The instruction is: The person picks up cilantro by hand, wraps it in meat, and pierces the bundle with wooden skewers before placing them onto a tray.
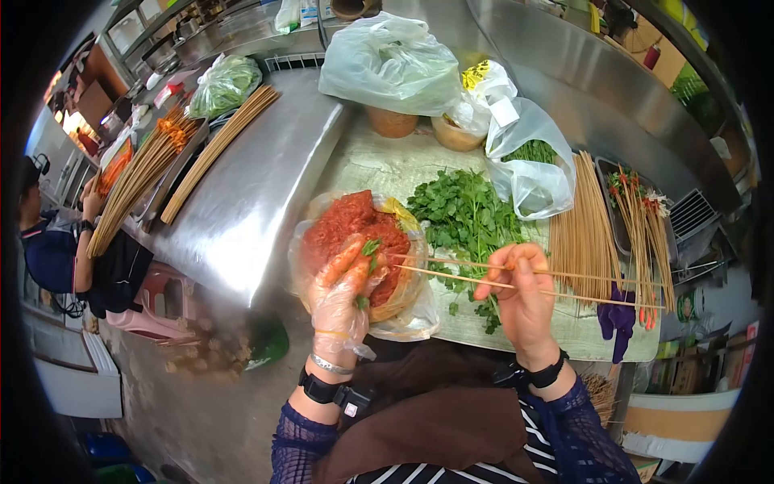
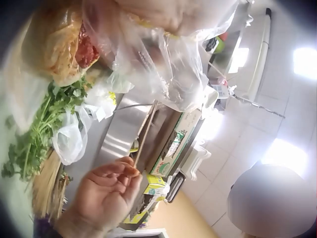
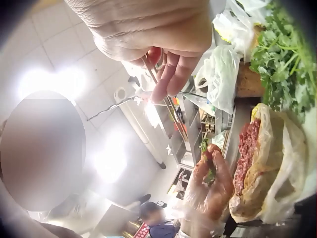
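Note:
My left hand, in a clear plastic glove with reddish fingertips, holds a folded green coriander sprig over the front of a plastic-lined bowl of red minced meat. In the right wrist view the sprig sticks up from the gloved fingers. My bare right hand pinches two thin bamboo skewers, slightly spread apart. Their tips point left, close to the sprig. A pile of loose coriander lies just beyond the skewers.
Loose skewers lie at the right, beside a tray of filled skewers and a purple glove. Bagged greens stand at the back. More skewers lie on the steel counter, and another person is far left.

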`<control>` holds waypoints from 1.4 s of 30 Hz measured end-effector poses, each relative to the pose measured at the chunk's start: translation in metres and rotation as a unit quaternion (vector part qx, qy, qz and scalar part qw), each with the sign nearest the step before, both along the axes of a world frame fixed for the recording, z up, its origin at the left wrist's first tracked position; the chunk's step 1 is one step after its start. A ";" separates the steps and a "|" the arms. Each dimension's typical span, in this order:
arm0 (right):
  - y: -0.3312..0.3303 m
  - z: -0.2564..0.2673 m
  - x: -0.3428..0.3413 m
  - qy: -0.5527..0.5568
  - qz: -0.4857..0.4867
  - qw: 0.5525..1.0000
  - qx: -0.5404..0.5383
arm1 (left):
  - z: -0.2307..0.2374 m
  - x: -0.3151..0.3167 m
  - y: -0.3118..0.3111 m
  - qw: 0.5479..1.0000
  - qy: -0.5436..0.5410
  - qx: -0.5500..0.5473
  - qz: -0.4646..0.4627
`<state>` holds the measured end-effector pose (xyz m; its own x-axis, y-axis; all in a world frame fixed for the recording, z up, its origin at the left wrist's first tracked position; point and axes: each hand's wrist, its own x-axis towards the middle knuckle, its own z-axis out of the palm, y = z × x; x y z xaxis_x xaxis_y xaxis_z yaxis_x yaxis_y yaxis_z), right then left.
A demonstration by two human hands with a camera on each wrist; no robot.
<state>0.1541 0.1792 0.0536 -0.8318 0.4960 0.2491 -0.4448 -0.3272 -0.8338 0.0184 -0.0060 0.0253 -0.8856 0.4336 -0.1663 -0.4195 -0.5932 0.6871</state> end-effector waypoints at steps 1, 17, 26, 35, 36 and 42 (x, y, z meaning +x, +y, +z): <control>-0.001 -0.003 0.001 -0.011 0.002 1.000 0.012 | 0.002 0.003 0.001 1.000 -0.009 0.009 0.002; -0.006 -0.023 0.002 0.035 -0.025 0.999 -0.019 | 0.011 0.022 0.012 0.997 -0.059 0.033 -0.032; -0.019 -0.030 -0.008 0.018 -0.052 0.996 -0.068 | 0.006 0.026 0.016 0.999 -0.024 0.038 -0.009; -0.026 -0.020 -0.003 0.075 -0.142 0.912 0.378 | -0.014 0.022 0.020 0.984 0.148 -0.069 0.066; -0.027 -0.014 -0.001 0.078 -0.147 0.879 0.447 | -0.020 0.021 0.021 0.969 0.198 -0.123 0.085; -0.032 -0.002 -0.002 0.050 -0.105 0.855 0.505 | -0.026 0.024 0.019 0.911 0.306 -0.248 0.123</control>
